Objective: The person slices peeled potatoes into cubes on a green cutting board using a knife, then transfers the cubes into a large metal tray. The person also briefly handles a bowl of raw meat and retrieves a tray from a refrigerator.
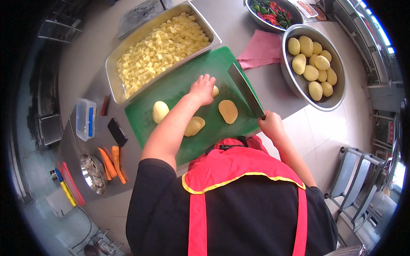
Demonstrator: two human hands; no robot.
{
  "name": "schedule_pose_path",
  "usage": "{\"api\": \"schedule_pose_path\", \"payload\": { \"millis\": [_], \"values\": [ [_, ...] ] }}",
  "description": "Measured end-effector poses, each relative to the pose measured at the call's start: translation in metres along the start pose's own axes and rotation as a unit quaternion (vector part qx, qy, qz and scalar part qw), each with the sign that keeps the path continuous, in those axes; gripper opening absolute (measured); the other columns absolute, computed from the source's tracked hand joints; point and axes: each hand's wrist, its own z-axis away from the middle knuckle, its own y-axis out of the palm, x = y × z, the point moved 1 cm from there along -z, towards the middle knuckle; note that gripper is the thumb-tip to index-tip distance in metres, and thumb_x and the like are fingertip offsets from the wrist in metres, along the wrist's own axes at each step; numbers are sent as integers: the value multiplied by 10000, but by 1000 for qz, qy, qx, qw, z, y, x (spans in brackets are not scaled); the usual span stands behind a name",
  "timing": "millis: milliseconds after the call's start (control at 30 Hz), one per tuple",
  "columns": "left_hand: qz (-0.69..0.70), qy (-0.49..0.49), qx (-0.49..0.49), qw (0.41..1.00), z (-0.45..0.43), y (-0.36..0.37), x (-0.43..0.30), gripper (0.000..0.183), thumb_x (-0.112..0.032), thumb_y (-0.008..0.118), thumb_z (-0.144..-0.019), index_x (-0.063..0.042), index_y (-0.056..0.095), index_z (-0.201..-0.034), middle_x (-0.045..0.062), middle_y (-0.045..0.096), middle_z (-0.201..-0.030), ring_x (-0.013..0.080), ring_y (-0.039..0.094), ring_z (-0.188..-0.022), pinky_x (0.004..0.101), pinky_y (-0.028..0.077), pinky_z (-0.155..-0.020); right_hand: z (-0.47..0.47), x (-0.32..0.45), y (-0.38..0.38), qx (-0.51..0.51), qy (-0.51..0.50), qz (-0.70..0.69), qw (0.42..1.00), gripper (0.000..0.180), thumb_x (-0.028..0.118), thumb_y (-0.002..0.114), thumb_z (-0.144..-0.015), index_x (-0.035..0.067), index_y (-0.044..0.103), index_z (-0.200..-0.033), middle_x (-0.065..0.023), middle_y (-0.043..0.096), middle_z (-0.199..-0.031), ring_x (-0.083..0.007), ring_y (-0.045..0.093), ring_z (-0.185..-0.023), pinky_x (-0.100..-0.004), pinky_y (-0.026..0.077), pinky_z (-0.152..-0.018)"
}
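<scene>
On the green cutting board [205, 80], my left hand [202, 90] curls around a peeled potato piece [216, 91]; most of that piece is hidden under the fingers. My right hand [271, 126] grips the handle of a broad-bladed kitchen knife [245, 91]. Its blade rests or hovers along the board's right edge, pointing away from me. A cut potato half [228, 111] lies with its flat face up between the hands. Beneath my left forearm are sliced potato pieces [194, 126], partly covered, and a peeled potato [160, 112] sits left of the arm.
Behind the board stands a steel pan [214, 41] of diced potato. At right are a metal bowl [290, 81] of peeled potatoes, a pink cloth [261, 49] and a bowl of cut peppers [270, 14]. Carrots [110, 163], a phone [117, 132] and a plastic container [86, 119] lie left.
</scene>
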Motion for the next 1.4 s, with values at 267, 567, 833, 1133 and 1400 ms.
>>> {"api": "schedule_pose_path", "payload": {
  "millis": [267, 567, 833, 1133, 1400],
  "values": [
    [16, 105, -57, 993, 27, 12, -5, 539, 5, 686, -682, -43, 530, -1195, 150, 536, -1183, 362, 545, -1148, 440, 478, -1020, -3, -1, -1, 12, 4, 7, 1000, 210, 166, 605, -815, 1, 717, -880, -269, 686, -854, -452, 676, -867, -513, 535, -788],
    [11, 380, -49, 924, 32, 13, -57, 541, -46, 739, -607, -71, 653, -1141, 143, 586, -1237, 327, 550, -1208, 414, 480, -1026, 1, 3, -4, 11, 8, -9, 1000, 216, 169, 593, -821, -2, 710, -883, -268, 684, -864, -452, 675, -869, -516, 533, -794],
    [85, 141, -42, 985, 57, 24, -40, 670, -120, 808, -661, -101, 609, -1301, 147, 569, -1266, 364, 530, -1199, 438, 486, -1028, 1, 2, 8, -26, -22, 32, 999, 196, 170, 616, -837, -3, 696, -884, -252, 677, -822, -439, 669, -829, -493, 525, -750],
    [220, 56, -164, 960, 77, 50, -16, 669, -153, 828, -730, -138, 611, -1363, 137, 585, -1207, 360, 548, -1138, 437, 501, -993, 11, 19, 1, 74, -68, 126, 987, 195, 196, 596, -854, 96, 711, -977, -201, 712, -915, -412, 677, -910, -506, 533, -797],
    [211, 43, -245, 945, 90, 64, -28, 612, -103, 786, -743, -106, 597, -1325, 151, 573, -1250, 374, 536, -1177, 450, 508, -992, 11, 17, 4, 77, -106, 170, 977, 230, 222, 580, -866, 132, 718, -1027, -203, 712, -916, -416, 680, -909, -510, 544, -813]
  ]
}}
